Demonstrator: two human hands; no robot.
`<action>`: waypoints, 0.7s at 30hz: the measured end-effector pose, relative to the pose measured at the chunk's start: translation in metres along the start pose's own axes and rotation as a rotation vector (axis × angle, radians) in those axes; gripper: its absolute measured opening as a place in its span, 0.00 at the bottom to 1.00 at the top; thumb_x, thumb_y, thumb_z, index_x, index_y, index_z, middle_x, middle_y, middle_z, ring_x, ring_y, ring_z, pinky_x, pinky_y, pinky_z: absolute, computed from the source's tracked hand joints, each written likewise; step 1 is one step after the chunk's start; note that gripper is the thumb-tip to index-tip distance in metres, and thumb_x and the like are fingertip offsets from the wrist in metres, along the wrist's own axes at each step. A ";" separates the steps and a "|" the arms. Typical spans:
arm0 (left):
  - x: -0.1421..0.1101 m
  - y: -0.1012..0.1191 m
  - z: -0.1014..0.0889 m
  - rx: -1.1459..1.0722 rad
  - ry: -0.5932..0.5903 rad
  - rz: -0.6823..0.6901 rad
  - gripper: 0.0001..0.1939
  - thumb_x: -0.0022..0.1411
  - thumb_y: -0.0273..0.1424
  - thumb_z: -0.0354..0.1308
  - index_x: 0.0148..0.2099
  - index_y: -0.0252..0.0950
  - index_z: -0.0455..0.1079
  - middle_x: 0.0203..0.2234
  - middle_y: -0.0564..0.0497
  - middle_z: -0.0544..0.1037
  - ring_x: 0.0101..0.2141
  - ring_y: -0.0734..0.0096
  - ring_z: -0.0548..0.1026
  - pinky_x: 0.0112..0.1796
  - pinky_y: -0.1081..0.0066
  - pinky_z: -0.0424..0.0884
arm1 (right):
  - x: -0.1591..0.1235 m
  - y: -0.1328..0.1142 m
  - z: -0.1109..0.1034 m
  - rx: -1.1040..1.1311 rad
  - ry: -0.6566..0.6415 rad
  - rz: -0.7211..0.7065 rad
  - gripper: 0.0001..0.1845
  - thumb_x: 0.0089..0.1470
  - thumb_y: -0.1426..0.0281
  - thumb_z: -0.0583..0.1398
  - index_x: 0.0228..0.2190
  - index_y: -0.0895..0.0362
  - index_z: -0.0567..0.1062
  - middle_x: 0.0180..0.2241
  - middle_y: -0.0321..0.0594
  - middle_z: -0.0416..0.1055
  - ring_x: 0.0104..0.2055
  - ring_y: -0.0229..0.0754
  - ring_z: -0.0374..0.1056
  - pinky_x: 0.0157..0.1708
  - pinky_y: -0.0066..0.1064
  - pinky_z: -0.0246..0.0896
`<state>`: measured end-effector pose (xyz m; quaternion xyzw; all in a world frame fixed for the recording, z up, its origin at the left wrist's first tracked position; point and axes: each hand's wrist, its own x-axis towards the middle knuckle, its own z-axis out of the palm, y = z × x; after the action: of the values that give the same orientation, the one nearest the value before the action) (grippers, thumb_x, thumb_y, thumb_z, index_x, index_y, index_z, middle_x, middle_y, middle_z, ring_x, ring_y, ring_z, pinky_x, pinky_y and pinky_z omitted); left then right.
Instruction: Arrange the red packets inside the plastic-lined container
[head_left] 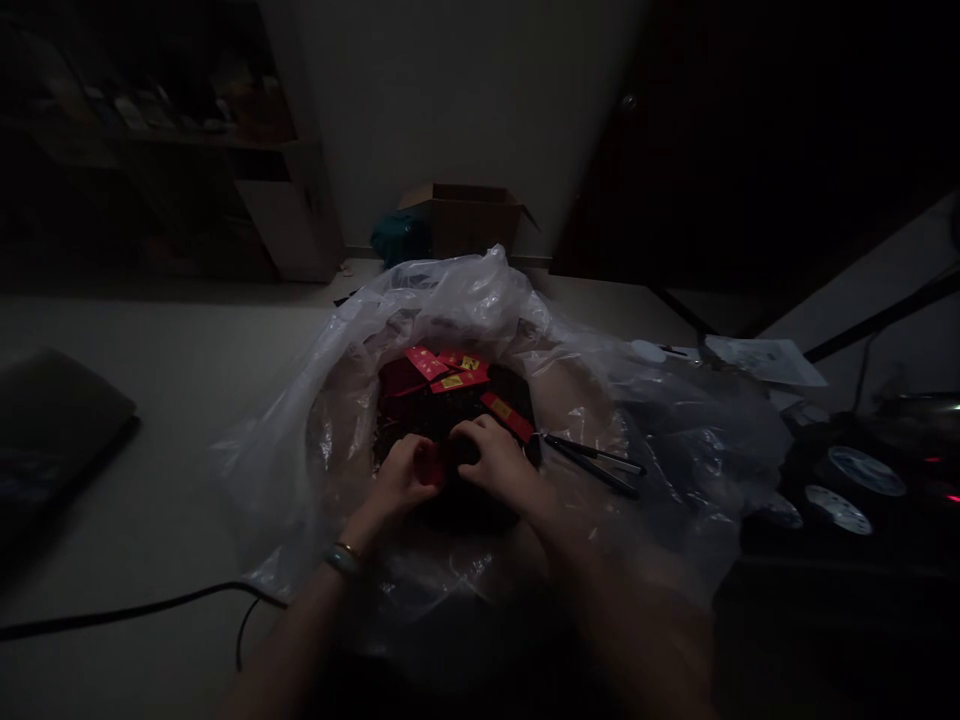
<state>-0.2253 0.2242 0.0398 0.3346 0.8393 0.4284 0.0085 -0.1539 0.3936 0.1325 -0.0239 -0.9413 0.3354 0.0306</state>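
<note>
My left hand (403, 472), with a bracelet on the wrist, is closed round a small red packet (430, 464), dim and partly covered by the fingers. Close beside it, my right hand (491, 458) is curled with its fingertips pointing inward; what it grips is lost in the dark. Both hands are over a dark heap (397, 420) whose make-up is too dark to tell. Several red packets with yellow print (459, 381) lie on the heap's far side. Another red packet (508, 412) rests just beyond my right hand.
Clear plastic sheeting (465, 290) surrounds the heap and spreads right. Two slim black tools (592, 462) lie on it. Behind stand an open cardboard box (476, 218) and a teal bag (401, 238). A black cable (150, 606) crosses the floor at left.
</note>
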 end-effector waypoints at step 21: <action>0.000 0.000 0.000 -0.056 0.037 -0.022 0.20 0.44 0.29 0.63 0.41 0.36 0.64 0.34 0.50 0.72 0.35 0.64 0.70 0.37 0.65 0.67 | -0.005 -0.012 0.030 0.141 -0.016 -0.113 0.32 0.53 0.75 0.56 0.59 0.56 0.57 0.47 0.45 0.72 0.48 0.46 0.67 0.52 0.42 0.57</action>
<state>-0.2252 0.2237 0.0399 0.3170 0.8307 0.4577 0.0071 -0.1511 0.3650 0.1169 0.0344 -0.9153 0.3989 0.0434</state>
